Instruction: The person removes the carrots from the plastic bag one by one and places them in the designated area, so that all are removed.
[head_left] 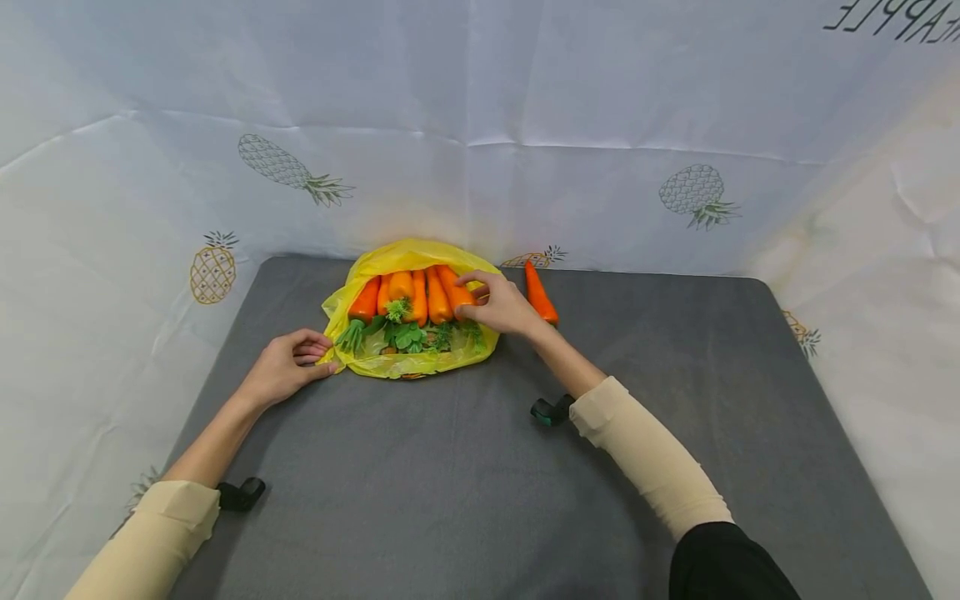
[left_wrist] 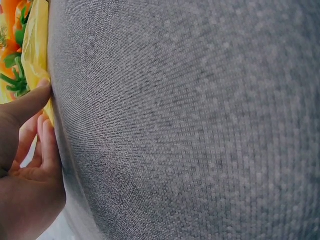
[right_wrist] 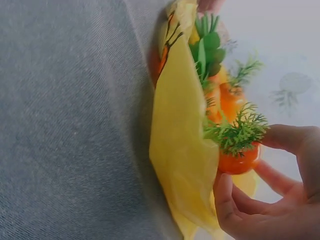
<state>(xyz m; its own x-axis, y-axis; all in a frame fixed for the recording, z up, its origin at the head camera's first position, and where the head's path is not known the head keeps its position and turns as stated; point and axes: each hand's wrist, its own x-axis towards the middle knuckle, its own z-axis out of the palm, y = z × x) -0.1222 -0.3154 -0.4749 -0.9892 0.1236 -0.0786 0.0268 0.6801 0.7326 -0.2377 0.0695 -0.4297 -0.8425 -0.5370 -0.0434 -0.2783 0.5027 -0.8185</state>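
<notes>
Currently your right hand (head_left: 501, 307) curls its fingers and thumb round the blunt, leafy end of a glossy orange carrot (right_wrist: 240, 164), rightmost inside a thin yellow plastic bag (head_left: 420, 250); your left hand (head_left: 288, 367) pinches the bag's left rim. Judging by its shine, the carrot should be light, stiff and a little slippery: hold its thick shoulder, not the feathery green tuft (right_wrist: 243, 132). The bag looks limp and easily torn. It lies left of centre along the table's (head_left: 450, 483) far edge, a loose orange carrot (head_left: 542, 296) just to its right.
</notes>
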